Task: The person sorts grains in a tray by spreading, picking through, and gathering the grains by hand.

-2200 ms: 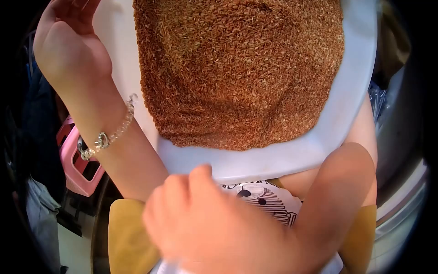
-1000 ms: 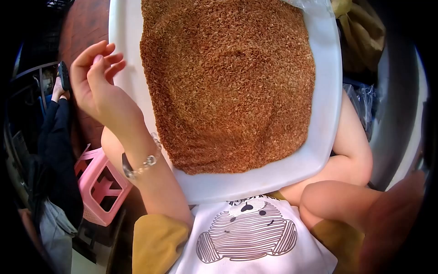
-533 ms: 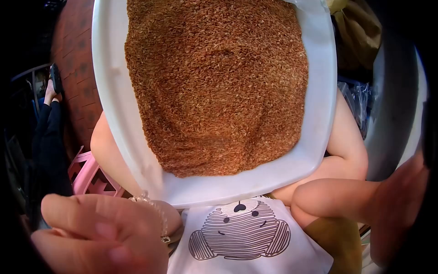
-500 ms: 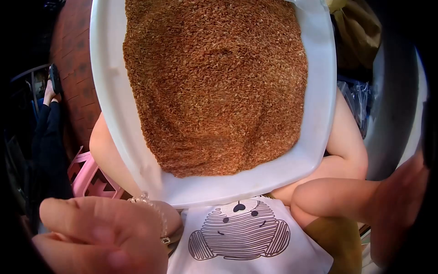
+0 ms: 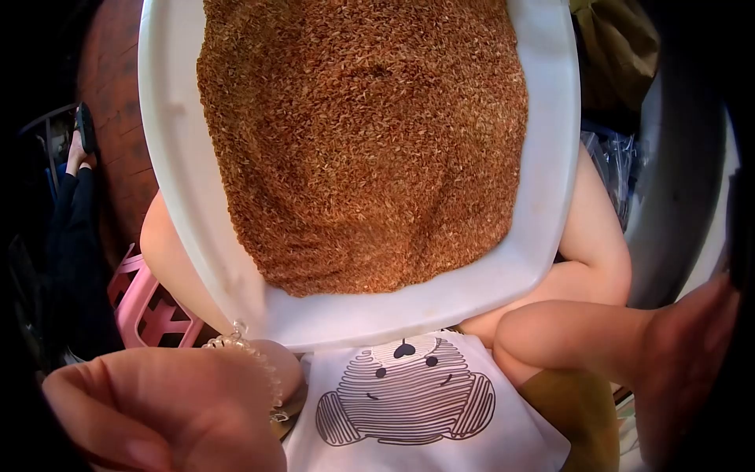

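My left hand [image 5: 165, 409] is raised close to the camera at the lower left, its fingers curled in toward the palm with nothing visible in them. A clear beaded bracelet [image 5: 271, 374] circles that wrist. At the right edge my right hand [image 5: 688, 362] is held up, blurred and partly in shadow, its fingers hidden. Between and beyond the hands, a white tray [image 5: 543, 228] rests across my legs. Reddish-brown rice grains [image 5: 370, 165] are spread over it in a thick layer. Neither hand touches tray or grains.
A pink plastic stool [image 5: 153, 307] stands on the brick floor [image 5: 118, 149] at the left. Farther left are another person's legs [image 5: 67, 204] in dark trousers. On the right lie a brown bag [image 5: 617, 55] and clear plastic wrapping [image 5: 617, 173].
My left hand has turned and shifted slightly left, its fingers now folded more out of sight. The view has shifted a little, so the tray appears slightly higher and farther left.
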The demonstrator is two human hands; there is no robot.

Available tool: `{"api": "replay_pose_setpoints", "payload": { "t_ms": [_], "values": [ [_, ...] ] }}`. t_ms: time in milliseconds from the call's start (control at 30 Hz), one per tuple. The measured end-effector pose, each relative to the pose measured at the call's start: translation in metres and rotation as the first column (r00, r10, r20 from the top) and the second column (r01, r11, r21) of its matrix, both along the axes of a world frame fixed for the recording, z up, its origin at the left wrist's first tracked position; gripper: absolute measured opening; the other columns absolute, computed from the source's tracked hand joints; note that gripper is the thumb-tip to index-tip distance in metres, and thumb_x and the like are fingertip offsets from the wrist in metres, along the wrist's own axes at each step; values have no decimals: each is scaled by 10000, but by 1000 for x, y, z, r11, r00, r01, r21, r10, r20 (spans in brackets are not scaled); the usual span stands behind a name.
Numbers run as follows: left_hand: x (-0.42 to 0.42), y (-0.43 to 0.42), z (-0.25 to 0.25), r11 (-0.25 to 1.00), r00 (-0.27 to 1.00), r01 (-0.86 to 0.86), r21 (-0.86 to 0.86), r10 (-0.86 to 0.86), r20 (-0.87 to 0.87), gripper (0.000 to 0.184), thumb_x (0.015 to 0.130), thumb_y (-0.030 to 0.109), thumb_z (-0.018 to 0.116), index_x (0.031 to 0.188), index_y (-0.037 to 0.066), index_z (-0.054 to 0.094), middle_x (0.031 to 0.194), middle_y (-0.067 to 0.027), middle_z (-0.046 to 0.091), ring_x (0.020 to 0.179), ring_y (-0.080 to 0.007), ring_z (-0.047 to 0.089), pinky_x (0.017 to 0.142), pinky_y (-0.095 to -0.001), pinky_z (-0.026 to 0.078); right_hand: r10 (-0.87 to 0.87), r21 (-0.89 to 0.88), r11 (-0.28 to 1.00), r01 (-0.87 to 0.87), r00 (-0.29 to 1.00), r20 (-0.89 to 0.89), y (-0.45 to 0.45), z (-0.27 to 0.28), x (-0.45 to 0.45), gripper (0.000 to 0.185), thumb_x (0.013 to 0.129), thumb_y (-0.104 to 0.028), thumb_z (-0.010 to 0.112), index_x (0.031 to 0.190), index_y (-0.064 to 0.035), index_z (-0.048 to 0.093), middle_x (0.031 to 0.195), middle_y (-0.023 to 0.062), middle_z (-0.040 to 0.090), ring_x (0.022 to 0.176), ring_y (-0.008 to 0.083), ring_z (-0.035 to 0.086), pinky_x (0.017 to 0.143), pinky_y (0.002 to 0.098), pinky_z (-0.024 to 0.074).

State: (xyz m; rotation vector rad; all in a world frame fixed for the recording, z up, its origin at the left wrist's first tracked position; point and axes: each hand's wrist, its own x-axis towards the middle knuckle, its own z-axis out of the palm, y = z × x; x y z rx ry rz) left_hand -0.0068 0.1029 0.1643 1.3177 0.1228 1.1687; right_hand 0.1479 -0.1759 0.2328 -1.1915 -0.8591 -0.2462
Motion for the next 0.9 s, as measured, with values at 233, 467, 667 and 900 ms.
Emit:
{"api": "replay_pose_setpoints", "payload": {
  "t_ms": [233,467,667,900],
  "values": [
    [3,-9,-14,984,976,176,4,-174,-133,289,928,254,425,936,-12,540,937,-133,499,851,-244,525,847,-354,398,39,88,995,-38,999,-6,3,3,2,150,878,-165,485,819,-69,584,660,22,477,576,121,430,587,279,363],
    [-4,-8,-67,897,675,72,435,278,-684,344,967,230,422,1083,-33,611,1120,-169,616,994,-286,607,943,-379,438,-202,60,971,232,927,-314,26,-33,-9,143,824,-97,517,689,-52,502,596,18,346,579,145,344,597,300,300],
    [-7,-24,-98,750,219,512,418,356,-908,600,994,281,460,1479,-8,256,1535,-238,240,1419,-410,225,1151,-458,220,-162,-29,979,202,683,-713,14,-100,4,196,905,-157,463,807,-22,567,607,5,359,582,116,332,584,282,281],
    [-2,-28,-121,691,101,576,436,469,-877,676,1013,383,406,1498,-25,173,1566,-247,134,1454,-395,125,1174,-480,165,-472,-304,878,369,565,-677,17,-174,27,216,945,-183,527,869,-2,617,682,11,504,647,91,451,640,243,371]
  ]
}}
